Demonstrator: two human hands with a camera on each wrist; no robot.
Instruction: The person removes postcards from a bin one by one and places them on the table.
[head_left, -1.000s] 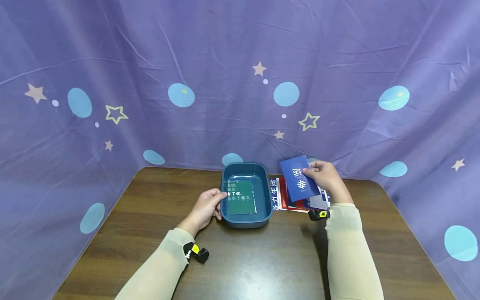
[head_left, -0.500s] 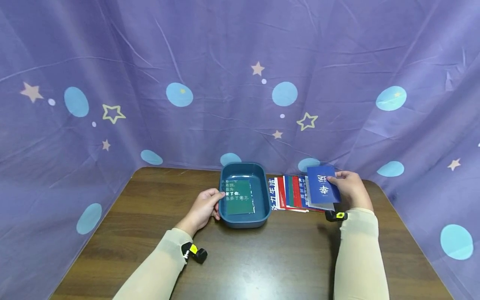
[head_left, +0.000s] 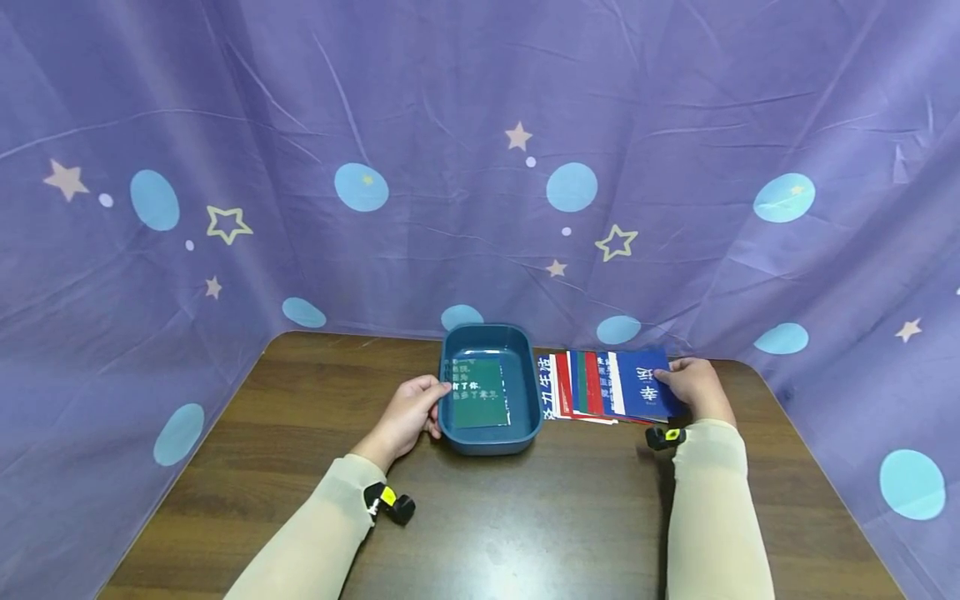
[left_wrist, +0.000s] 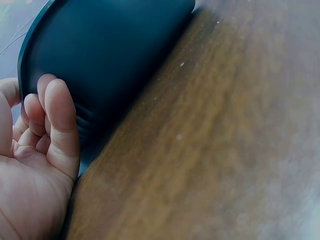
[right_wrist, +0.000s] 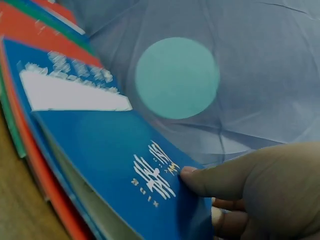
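Observation:
A dark teal rectangular tub (head_left: 487, 437) stands on the table, with a green card (head_left: 480, 408) bearing white characters lying inside it. My left hand (head_left: 405, 419) grips the tub's left wall, thumb over the rim and fingers outside, as the left wrist view (left_wrist: 45, 150) also shows. To the tub's right lies a fanned row of overlapping cards (head_left: 592, 383) in red, white, green and blue. At the row's right end my right hand (head_left: 697, 387) pinches a blue card (head_left: 643, 379) with white characters, thumb on top. In the right wrist view the blue card (right_wrist: 115, 160) lies over the others.
The brown wooden table (head_left: 465, 517) extends in front of both hands. Behind it and at both sides hangs a purple curtain (head_left: 450, 100) printed with stars and blue ovals, close to the table's back edge. Each wrist carries a small black camera (head_left: 397, 507).
My right hand has carried the blue card to the right and lowered it onto the right end of the fanned row. The left hand has stayed on the tub.

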